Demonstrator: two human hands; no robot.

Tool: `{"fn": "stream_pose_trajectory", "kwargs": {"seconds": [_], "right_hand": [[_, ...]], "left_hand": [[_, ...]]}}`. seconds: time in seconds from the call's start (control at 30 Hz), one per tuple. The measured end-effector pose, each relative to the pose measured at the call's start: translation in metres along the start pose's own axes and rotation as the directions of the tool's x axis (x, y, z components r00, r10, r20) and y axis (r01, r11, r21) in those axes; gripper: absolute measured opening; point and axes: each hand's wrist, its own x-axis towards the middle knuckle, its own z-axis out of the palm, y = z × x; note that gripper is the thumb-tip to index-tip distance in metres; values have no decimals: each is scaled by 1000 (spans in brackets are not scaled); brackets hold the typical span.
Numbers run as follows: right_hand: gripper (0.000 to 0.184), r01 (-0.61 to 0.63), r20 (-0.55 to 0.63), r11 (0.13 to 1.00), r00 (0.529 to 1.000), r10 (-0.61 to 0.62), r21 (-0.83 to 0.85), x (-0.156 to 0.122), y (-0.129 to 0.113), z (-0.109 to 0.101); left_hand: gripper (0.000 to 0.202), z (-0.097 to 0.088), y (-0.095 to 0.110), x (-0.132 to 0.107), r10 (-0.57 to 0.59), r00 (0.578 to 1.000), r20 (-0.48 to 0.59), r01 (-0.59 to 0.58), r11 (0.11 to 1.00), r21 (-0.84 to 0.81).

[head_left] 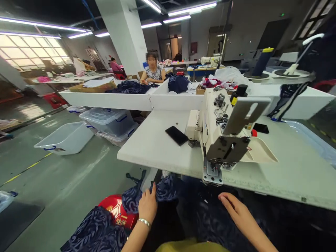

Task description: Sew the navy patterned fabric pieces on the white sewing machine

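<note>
My left hand (147, 206), with a bangle at the wrist, is closed on a navy patterned bra (166, 189). One cup hangs on each side of the hand, and a thin strap loops up on the left. My right hand (236, 209) is just in front of the table edge, below the sewing machine's needle area (213, 171). Its fingers are loosely stretched, with nothing visible in them. Dark navy fabric (214, 220) lies beneath it across my lap. More navy patterned pieces (98, 227) are heaped at lower left, partly over a red round stool or tray (111, 204).
The sewing machine (210, 119) stands on a white table (147, 147). A black phone (176, 135) lies left of it, and a beige tray (261, 150) sits right. Clear plastic bins (65, 138) stand on the floor at left. A person (153, 71) sits beyond the table.
</note>
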Motion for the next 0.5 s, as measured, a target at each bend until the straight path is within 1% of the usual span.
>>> {"fn": "stream_pose_trajectory", "kwargs": {"seconds": [0.07, 0.1, 0.13, 0.17, 0.2, 0.27, 0.3, 0.33, 0.37, 0.4, 0.43, 0.47, 0.5], "right_hand": [[29, 65, 43, 976, 997, -57, -209, -11, 20, 6], [25, 110, 64, 943, 993, -95, -314, -17, 29, 12], [24, 153, 85, 903, 988, -129, -401, -22, 37, 19], [25, 185, 92, 866, 983, -161, -464, -27, 44, 26], [25, 207, 92, 838, 978, -186, -505, -31, 49, 33], [15, 229, 93, 818, 973, -212, -528, -34, 53, 39], [10, 244, 100, 821, 969, -225, -516, -34, 52, 39], [9, 271, 109, 828, 962, -250, -491, -33, 48, 36], [10, 299, 115, 842, 954, -277, -450, -33, 42, 31], [10, 323, 117, 860, 946, -302, -394, -32, 34, 25], [11, 344, 122, 879, 939, -322, -329, -33, 25, 17], [12, 355, 128, 896, 935, -332, -267, -34, 15, 9], [13, 354, 133, 910, 934, -332, -215, -36, 4, 0]], "left_hand": [[61, 31, 12, -6, -19, 992, 122, 18, 1000, 9], [62, 42, 16, -8, -25, 985, 172, 24, 1000, 6], [65, 49, 19, -10, -24, 977, 211, 26, 1000, -3], [69, 51, 20, -10, -18, 971, 237, 23, 1000, -18], [72, 49, 22, -10, -4, 968, 252, 14, 999, -40], [78, 36, 26, -6, 56, 963, 265, -28, 994, -107], [78, 25, 30, -5, 112, 957, 268, -71, 985, -158], [77, 14, 36, -5, 189, 944, 272, -130, 966, -224], [71, 3, 45, -6, 285, 919, 272, -199, 932, -303], [63, -7, 56, -8, 390, 882, 266, -271, 880, -390], [52, -16, 68, -11, 491, 834, 252, -334, 812, -478], [42, -23, 82, -15, 576, 785, 229, -379, 738, -558], [38, -28, 95, -19, 638, 741, 208, -403, 671, -623]]}}
